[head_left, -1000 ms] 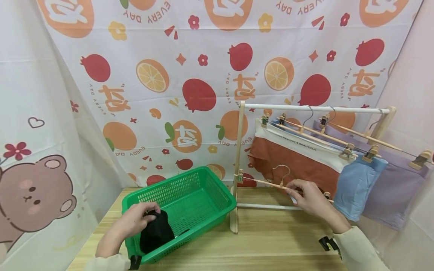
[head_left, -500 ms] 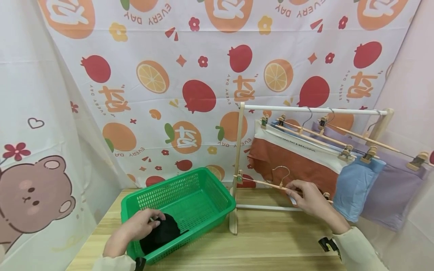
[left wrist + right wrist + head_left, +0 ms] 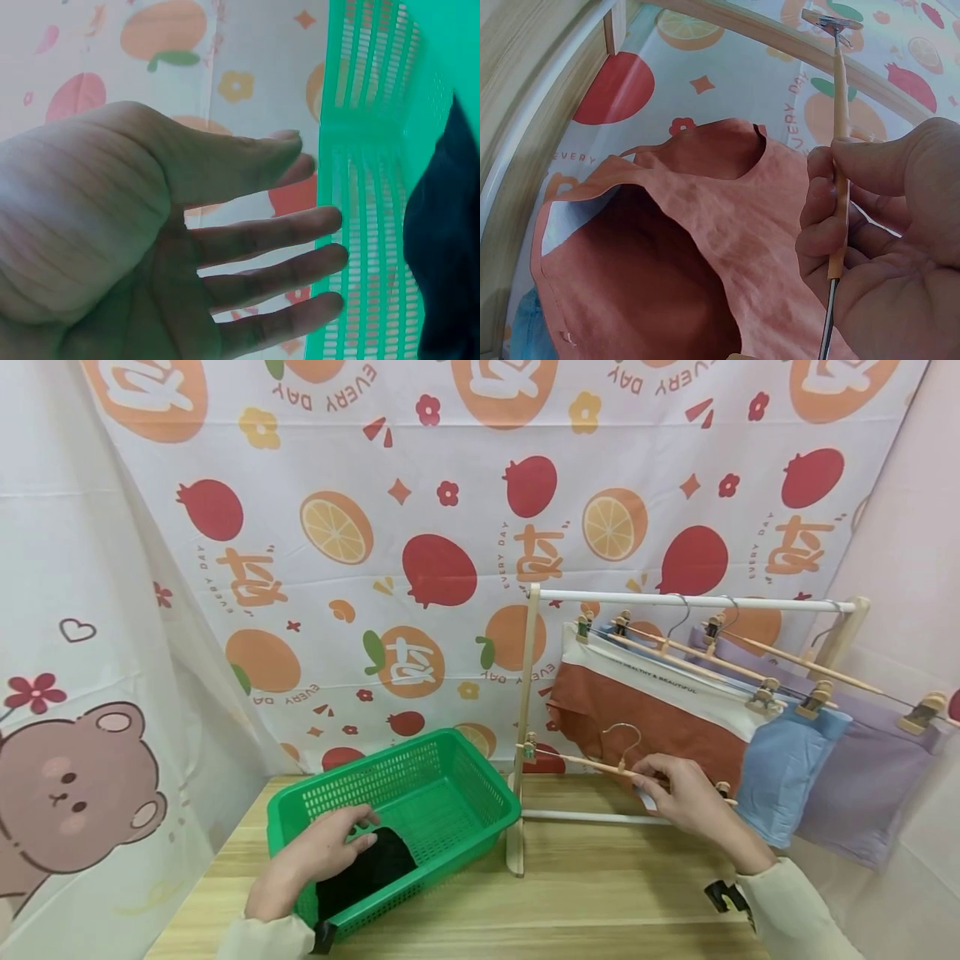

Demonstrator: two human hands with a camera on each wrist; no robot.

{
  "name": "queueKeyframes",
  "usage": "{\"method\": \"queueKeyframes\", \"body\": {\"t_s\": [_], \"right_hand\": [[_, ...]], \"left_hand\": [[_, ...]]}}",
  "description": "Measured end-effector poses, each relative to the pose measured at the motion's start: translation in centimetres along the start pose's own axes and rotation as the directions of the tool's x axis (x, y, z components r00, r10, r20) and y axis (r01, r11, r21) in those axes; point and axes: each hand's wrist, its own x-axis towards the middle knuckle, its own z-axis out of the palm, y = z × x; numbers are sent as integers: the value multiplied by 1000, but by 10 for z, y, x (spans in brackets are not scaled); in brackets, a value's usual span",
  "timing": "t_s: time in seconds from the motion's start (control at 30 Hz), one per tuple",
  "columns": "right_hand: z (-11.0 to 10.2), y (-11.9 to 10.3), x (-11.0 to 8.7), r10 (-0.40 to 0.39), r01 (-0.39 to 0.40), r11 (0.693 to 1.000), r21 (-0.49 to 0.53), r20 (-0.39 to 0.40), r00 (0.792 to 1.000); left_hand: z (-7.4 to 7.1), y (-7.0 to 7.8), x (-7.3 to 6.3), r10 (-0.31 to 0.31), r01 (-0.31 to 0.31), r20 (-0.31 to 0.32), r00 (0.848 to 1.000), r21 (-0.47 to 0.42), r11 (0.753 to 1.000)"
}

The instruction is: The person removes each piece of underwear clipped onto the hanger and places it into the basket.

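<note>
My right hand [image 3: 686,797] grips the wooden bar of a clip hanger [image 3: 592,766], thumb and fingers wrapped around it near its hook. No garment hangs from this hanger; one of its clips [image 3: 832,22] shows at the top of the right wrist view. Just behind it hang rust-red underpants [image 3: 652,706] with a white waistband. Over the green basket [image 3: 480,827], my left hand [image 3: 326,847] has its fingers extended and apart, with nothing between them in the left wrist view. Black cloth [image 3: 367,877] lies in the basket right beside that hand, partly covered by it; its kind is not clear.
A small rack with a white rail [image 3: 772,602] and a wooden post [image 3: 525,693] stands right of the basket. Light-blue underpants [image 3: 795,768] and a lilac garment [image 3: 862,785] hang behind the rust-red pair. A fruit-print curtain [image 3: 442,468] forms the backdrop.
My left hand has let go of the black cloth and shifted right and slightly down; the cloth has spread flatter in the basket. The right hand holds the hanger in nearly the same place.
</note>
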Motion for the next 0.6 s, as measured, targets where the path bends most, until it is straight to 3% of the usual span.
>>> {"method": "queueKeyframes", "body": {"t_s": [0.37, 0.6], "right_hand": [[-3, -5, 0, -16, 16, 1000, -10, -1, 1000], [-8, -12, 2, -29, 29, 999, -34, -12, 1000]], "left_hand": [[18, 42, 20, 107, -104, -98, 989, 34, 994], [28, 70, 44, 169, -166, -165, 972, 30, 986]]}}
